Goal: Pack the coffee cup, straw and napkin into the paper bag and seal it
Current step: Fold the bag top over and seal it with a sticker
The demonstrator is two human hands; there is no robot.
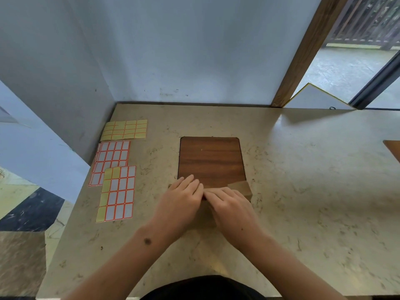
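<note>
The paper bag (240, 188) stands on the table (303, 180) at the near edge of a dark wood inlay panel (211, 160), its top folded over. The left hand (184, 199) and right hand (229, 204) lie flat on the fold, fingers extended and pressing down, fingertips meeting at the middle. Three label sticker sheets (114, 169) lie at the table's left side, well apart from the bag.
</note>
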